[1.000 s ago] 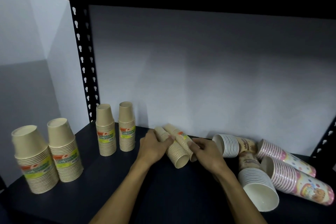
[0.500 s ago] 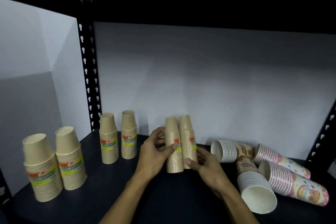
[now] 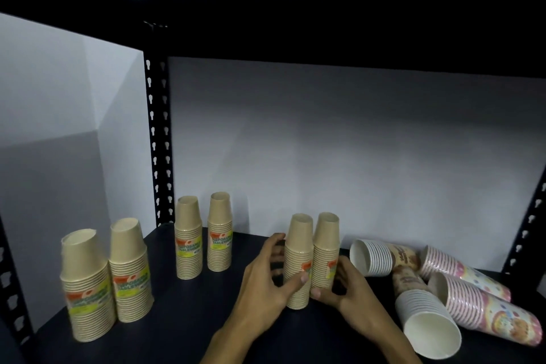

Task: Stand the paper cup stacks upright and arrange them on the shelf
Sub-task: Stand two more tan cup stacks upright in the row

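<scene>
Head view: two tan cup stacks are held together at the middle of the dark shelf (image 3: 183,331), side by side and touching. The left stack (image 3: 298,263) is gripped by the left hand (image 3: 266,284), thumb curled across its front and fingers wrapped behind; the right stack (image 3: 325,251) is held low down by the right hand (image 3: 345,295), whose fingers are curled round its lower part. Both stacks are stood mouth down, closed bases pointing up, so that the long axis of each runs close to vertical, with a slight lean toward the right of the grip. Whether both rims are seated flat on the shelf cannot be told, since the lower edges are partly hidden by the hands.

For the step to be done well, the rims should probably be pressed flat to the shelf before the hold is relaxed, and the pair should be slid as one unit rather than lifted, since tall narrow stacks are likely to topple if tipped. The labels could be turned forward to match the pairs already set out.

Away to the left of the grip, one tan pair (image 3: 204,239) is stood upright near the back wall, and a wider tan pair (image 3: 106,278) is stood further left and nearer the front. Just to the right of the grip, the white stacks (image 3: 413,298) and pink patterned stacks (image 3: 478,295) are lying on their sides, still to be raised.
</scene>
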`<state>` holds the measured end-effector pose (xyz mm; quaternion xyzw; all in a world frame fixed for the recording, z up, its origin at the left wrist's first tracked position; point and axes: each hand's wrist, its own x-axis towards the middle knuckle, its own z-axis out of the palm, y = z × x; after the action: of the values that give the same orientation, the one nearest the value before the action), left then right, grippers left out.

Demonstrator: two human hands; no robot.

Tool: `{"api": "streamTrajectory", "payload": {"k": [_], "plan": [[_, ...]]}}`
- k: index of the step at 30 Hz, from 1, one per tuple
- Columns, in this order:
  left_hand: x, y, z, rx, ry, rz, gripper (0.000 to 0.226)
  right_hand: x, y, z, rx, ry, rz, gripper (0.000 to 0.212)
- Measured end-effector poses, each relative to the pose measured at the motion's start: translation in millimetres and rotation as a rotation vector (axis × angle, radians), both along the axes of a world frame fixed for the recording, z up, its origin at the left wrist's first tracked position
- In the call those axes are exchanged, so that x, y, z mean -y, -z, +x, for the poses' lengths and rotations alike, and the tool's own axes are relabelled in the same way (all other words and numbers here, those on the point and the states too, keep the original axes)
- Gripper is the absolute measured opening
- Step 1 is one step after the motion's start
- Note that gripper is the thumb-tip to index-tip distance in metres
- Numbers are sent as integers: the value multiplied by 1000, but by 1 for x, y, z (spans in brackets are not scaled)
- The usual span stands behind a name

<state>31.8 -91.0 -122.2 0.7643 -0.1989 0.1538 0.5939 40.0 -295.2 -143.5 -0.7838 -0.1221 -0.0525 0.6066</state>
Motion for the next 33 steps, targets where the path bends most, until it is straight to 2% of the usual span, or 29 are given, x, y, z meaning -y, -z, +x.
{"api": "streamTrajectory", "payload": {"k": [3, 9, 13, 16, 25, 33], "plan": [[2, 1, 0, -35, 20, 26, 81, 2, -6, 0, 0, -11, 91, 59], [3, 5, 2, -66, 20, 3, 54, 5, -6, 1, -3, -29, 122, 46], [2, 11, 7, -30, -29, 8, 47, 4, -5, 2, 43, 9, 84, 45], [0, 12, 11, -10, -52, 25, 47, 2, -4, 0, 84, 55, 67, 44], [-9, 12, 16, -121, 53, -33, 51, -1, -8, -2, 114, 96, 46, 45], [-10, 9, 15, -140, 123, 28, 57, -4, -9, -4, 109, 127, 30, 57]]}}
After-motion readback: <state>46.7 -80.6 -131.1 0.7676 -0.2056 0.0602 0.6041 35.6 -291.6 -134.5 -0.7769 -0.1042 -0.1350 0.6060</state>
